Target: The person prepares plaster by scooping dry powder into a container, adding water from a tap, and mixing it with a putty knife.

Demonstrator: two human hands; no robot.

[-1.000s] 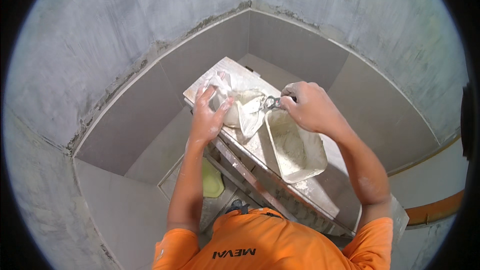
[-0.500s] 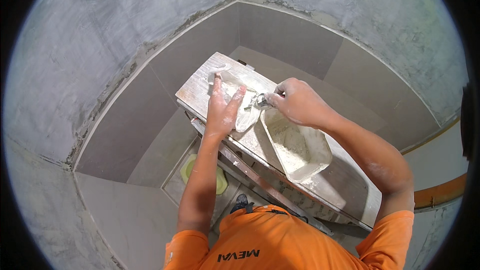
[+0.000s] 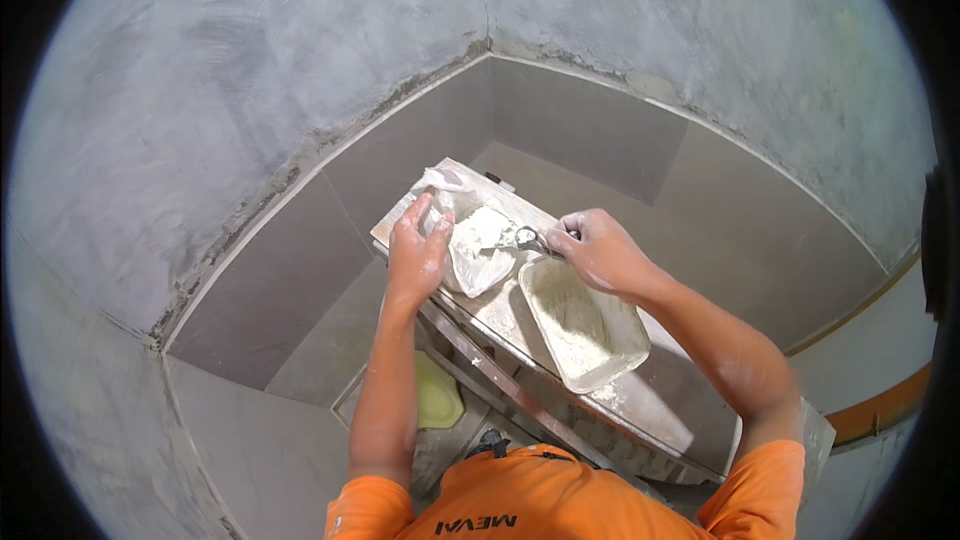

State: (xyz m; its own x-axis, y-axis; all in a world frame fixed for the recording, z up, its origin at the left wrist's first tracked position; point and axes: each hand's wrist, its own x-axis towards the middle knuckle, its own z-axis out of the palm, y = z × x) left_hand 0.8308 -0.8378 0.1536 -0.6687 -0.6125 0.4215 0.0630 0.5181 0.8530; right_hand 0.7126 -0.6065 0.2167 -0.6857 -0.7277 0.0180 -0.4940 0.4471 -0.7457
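An opened plastic bag (image 3: 478, 275) of white powder stands on a whitish, dusty bench (image 3: 660, 410). My left hand (image 3: 415, 258), dusted white, holds the bag's left side between thumb and fingers. Closed around the handle of a metal tool (image 3: 526, 237) is my right hand (image 3: 600, 252). This tool has a ring-like dark part near the hand, and its flat end reaches into the powder; its exact kind is unclear. Just right of the bag sits a pale rectangular tub (image 3: 585, 325), coated inside with powder, partly below my right hand.
Grey wall tiles (image 3: 270, 280) meet in a corner behind the bench, with rough plaster (image 3: 250, 60) above. A yellow-green basin (image 3: 436, 395) lies on the floor left of the bench. An orange-brown curved edge (image 3: 880, 405) shows at the right.
The view has tilted up, so the bench and hands sit lower in it. My left fingers have shifted to the bag's left side, and its mouth shows more powder.
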